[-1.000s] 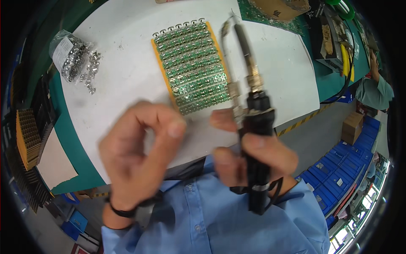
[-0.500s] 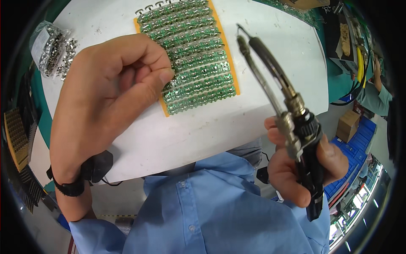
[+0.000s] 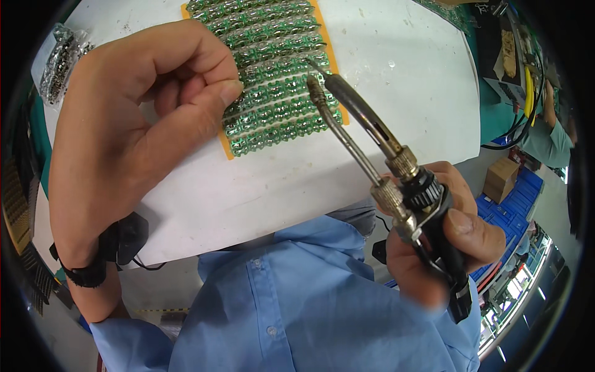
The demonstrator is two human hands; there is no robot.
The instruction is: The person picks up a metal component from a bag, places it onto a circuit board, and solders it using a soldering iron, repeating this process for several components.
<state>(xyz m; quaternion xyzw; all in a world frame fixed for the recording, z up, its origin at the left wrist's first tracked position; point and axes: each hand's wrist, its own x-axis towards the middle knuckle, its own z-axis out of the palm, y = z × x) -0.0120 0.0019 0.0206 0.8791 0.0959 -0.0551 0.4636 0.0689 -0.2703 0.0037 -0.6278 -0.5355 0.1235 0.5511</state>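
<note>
At far left, a clear plastic bag (image 3: pixel 59 71) of small metal parts lies on a white sheet (image 3: pixel 403 80). Next, the left hand (image 3: pixel 111 111), a black band (image 3: pixel 87 276) at its wrist, is at the left edge of the green circuit boards (image 3: pixel 279 62); its thumb and forefinger are closed together — whether anything is pinched between them cannot be told. The boards lie in rows on an orange backing (image 3: pixel 329 43), upon the sheet. To the right, a soldering iron (image 3: pixel 403 162) with a metal side tube (image 3: pixel 350 146) slants up and leftward, its tip over the boards' right part; contact cannot be judged. The right hand (image 3: pixel 474 229) grips its black handle. At far right stands a cardboard box (image 3: pixel 499 180).
</note>
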